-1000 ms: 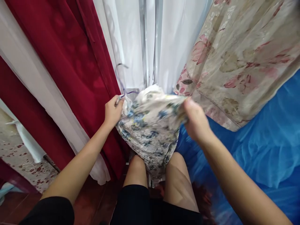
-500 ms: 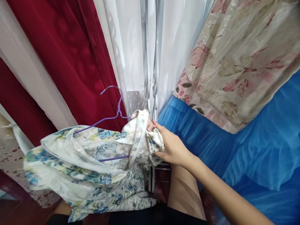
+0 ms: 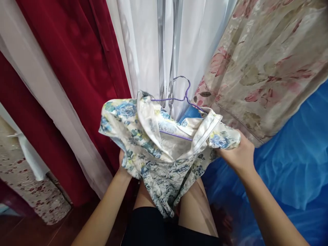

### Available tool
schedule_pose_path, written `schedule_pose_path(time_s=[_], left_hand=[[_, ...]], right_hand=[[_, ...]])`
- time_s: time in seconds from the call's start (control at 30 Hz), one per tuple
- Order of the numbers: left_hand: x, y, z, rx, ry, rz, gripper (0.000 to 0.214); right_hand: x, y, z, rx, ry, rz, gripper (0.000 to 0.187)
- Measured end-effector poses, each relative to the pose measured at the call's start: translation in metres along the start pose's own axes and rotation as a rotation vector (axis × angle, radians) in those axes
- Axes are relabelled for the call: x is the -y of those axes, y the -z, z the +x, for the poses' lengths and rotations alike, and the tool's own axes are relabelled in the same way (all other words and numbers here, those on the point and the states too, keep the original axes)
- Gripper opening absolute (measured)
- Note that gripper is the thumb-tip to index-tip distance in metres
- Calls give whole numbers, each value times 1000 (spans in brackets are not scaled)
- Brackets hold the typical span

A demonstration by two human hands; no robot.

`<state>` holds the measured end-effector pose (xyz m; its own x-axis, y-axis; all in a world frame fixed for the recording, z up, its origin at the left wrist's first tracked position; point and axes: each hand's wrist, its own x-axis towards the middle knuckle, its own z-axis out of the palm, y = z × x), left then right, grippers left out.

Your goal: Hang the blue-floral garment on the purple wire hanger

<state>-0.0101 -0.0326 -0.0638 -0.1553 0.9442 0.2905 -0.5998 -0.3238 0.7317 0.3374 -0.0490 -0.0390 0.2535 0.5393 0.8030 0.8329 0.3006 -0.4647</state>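
A short-sleeved floral dress, white with blue and yellow flowers, is spread in front of my legs. Its neckline gapes, and a zip closure shows at the bottom of the opening. Inside it sits a purple wire hanger; the hook sticks up above the neckline and one lower bar crosses the opening. My left hand grips the dress at its left side, fingers mostly hidden behind the cloth. Over on the right, my right hand is closed on the right sleeve, its thumb in front. The lower folds droop between my knees.
Red and white drapes hang at the left, beside a sequined cloth. White curtains with a metal rack stand ahead. A pink-flowered beige dress and blue tulle fabric hang close on the right.
The dress has swung from lying sideways at the left to facing me upright, with the hanger hook moved right. My left hand has come into view at its left side; my right hand moved right.
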Motion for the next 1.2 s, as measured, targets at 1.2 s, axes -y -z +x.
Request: schedule_pose_path(time_s=[1.2], left_hand=[[116,35,-106,-409,84,462,54]], right_hand=[[-15,-35,-126,-392,-761,572,30]])
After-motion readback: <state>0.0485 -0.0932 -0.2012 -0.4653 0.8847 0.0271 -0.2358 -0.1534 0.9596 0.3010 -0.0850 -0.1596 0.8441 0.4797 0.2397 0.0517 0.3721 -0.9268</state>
